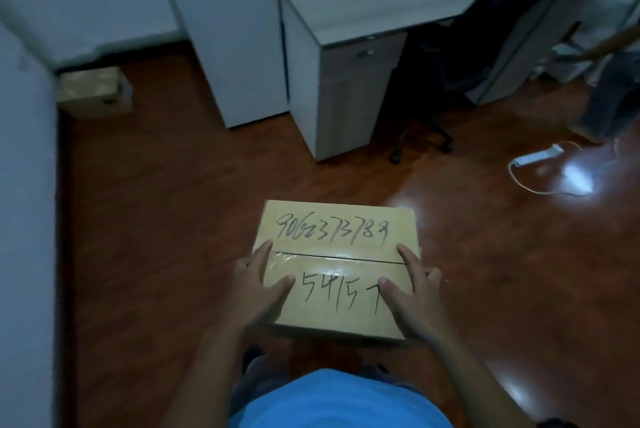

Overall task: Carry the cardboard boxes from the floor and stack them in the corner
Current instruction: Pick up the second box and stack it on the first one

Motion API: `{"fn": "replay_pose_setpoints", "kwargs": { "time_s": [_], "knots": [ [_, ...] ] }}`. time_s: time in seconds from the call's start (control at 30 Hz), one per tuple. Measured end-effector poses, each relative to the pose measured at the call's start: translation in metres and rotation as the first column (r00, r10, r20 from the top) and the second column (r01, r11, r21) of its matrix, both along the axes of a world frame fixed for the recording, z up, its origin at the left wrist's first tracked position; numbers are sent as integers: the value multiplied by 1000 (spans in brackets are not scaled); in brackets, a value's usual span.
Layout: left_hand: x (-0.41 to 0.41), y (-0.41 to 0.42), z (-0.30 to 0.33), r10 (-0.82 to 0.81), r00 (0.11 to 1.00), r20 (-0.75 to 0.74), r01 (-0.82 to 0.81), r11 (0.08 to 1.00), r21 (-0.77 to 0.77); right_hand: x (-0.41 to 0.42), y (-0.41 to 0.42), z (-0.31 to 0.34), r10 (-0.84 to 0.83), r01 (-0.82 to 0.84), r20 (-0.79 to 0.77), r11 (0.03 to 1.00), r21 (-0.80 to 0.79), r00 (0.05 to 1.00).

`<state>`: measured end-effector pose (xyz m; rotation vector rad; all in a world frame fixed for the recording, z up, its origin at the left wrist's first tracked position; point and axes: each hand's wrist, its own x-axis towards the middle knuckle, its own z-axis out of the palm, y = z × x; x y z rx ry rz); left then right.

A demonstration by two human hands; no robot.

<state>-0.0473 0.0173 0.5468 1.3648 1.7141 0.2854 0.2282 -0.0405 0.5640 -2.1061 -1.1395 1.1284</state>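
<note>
While both hands, left hand (258,284) and right hand (412,292), clasp the cardboard box (337,268), another box (93,90) sits cornered.

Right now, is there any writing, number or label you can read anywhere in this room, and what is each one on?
"906237378", then a last digit that looks like 9 but is unclear: handwritten in black marker on the far flap of the cardboard box held in both hands.
"5415" plus one more stroke I cannot make out: handwritten on the near flap of the same box.
The second box by the wall shows no readable text; it is blurred.
Nothing else carries legible writing.
</note>
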Motion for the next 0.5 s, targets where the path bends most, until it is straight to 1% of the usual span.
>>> {"fn": "replay_pose_setpoints", "kwargs": {
  "time_s": [0.1, 0.13, 0.23, 0.33, 0.5],
  "knots": [
    [-98, -11, 4, 187, 982, -35, -187, 982, -23, -97, 41, 3, 150, -149, -2, 989, 3, 989],
    [-108, -12, 7, 224, 973, -48, -225, 974, -17, -112, 46, 6, 166, -166, -13, 986, 5, 986],
    [-190, -15, 20, 403, 909, -103, -402, 915, 29, -203, 72, 7, 316, -315, -27, 949, 30, 948],
    [-254, -7, 27, 478, 872, -102, -475, 878, 56, -268, 97, 17, 407, -406, -53, 913, 36, 912],
    [-323, 25, 16, 559, 822, -103, -549, 828, 113, -340, 162, 13, 477, -476, -14, 878, 54, 879]
  ]
}}
